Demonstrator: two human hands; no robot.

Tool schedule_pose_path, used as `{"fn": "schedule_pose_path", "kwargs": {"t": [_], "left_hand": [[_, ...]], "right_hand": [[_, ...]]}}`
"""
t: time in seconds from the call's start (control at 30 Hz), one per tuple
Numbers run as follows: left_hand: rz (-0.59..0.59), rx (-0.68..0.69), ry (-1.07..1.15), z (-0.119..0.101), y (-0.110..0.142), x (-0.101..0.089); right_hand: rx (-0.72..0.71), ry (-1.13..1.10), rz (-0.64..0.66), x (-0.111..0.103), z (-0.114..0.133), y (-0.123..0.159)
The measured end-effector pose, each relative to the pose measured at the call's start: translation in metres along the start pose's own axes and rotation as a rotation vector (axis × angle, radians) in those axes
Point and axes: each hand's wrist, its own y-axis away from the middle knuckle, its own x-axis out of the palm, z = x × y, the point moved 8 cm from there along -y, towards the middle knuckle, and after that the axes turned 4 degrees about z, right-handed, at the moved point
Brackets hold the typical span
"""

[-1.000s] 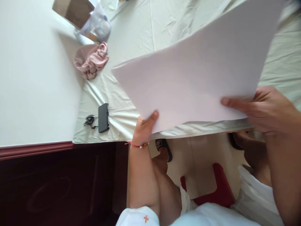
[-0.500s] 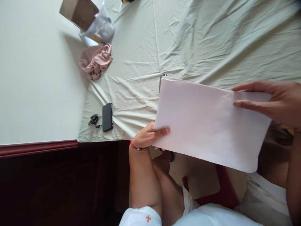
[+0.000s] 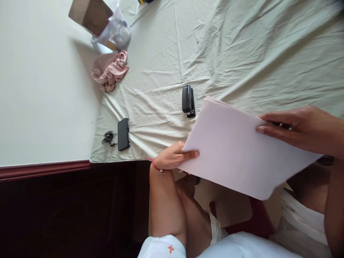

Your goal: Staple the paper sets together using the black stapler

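White paper sheets (image 3: 236, 154), stacked with edges slightly offset at the top left, are held tilted over the table's front edge. My left hand (image 3: 176, 156) pinches their lower left corner, thumb on top and the other fingers mostly beneath. At the upper right edge, my right hand (image 3: 301, 127) grips the sheets between thumb and fingers. A black stapler (image 3: 188, 101) lies on the cloth just beyond the paper's upper left corner.
A pale green cloth (image 3: 156, 86) with creases covers the table. On the left lie a black phone-like case (image 3: 123, 134), keys (image 3: 108, 137), a pink scrunched fabric item (image 3: 111, 71), a clear plastic bag (image 3: 118, 32) and a cardboard box (image 3: 91, 16). A red chair (image 3: 255, 218) shows below.
The sheets have swung, their upper left corner moving right and down, which uncovers the stapler. My right hand has shifted slightly left and down; my left hand has barely moved.
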Motion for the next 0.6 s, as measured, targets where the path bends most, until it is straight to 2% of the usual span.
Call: {"fn": "schedule_pose_path", "kwargs": {"t": [0.07,0.13,0.2,0.37,0.47,0.6], "left_hand": [[-0.017,0.024,0.007,-0.001,0.0,-0.001],[-0.067,0.073,0.058,-0.004,-0.001,-0.006],[-0.168,0.16,0.148,-0.01,-0.001,-0.016],[-0.585,0.412,0.346,-0.018,0.007,-0.053],[-0.742,0.453,0.363,-0.016,0.007,-0.063],[-0.883,0.445,0.323,-0.014,0.003,-0.066]], "right_hand": [[0.087,-0.052,0.175,0.012,-0.011,0.002],[0.153,-0.103,0.257,0.018,-0.019,0.004],[0.203,-0.172,0.261,0.018,-0.024,0.005],[0.419,-0.569,0.254,0.024,-0.036,0.012],[0.514,-0.771,0.293,0.034,-0.033,0.017],[0.602,-0.877,0.32,0.044,-0.028,0.02]]}}
